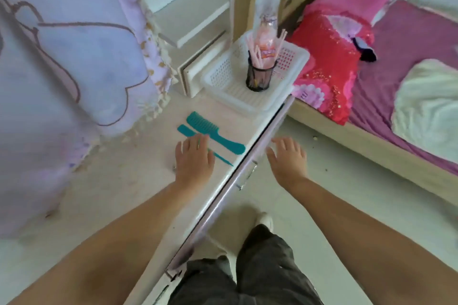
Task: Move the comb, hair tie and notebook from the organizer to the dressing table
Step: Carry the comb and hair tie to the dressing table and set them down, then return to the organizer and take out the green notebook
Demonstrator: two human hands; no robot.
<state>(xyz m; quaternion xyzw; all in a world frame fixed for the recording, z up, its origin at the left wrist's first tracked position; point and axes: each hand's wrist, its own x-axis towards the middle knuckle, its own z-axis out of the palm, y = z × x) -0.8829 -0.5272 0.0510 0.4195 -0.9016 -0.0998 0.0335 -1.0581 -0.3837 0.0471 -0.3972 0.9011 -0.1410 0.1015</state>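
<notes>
Two teal combs lie on the white dressing table (128, 180). The wide-toothed comb (213, 132) lies bare, just beyond my left hand. The thin tail comb (187, 130) runs under my left hand (194, 161), which rests flat on it with fingers spread; its pointed tail shows at the right of the hand. My right hand (287, 158) hovers open past the table's front edge, over the floor, holding nothing. The white perforated organizer basket (220, 74) stands at the table's far end. I see no hair tie or notebook.
A black mesh cup (260, 76) with pink sticks and a clear bottle (269, 32) stand in the basket. A lilac cloth (74, 56) drapes over the table's left side. A bed with a red pillow (329, 66) lies to the right.
</notes>
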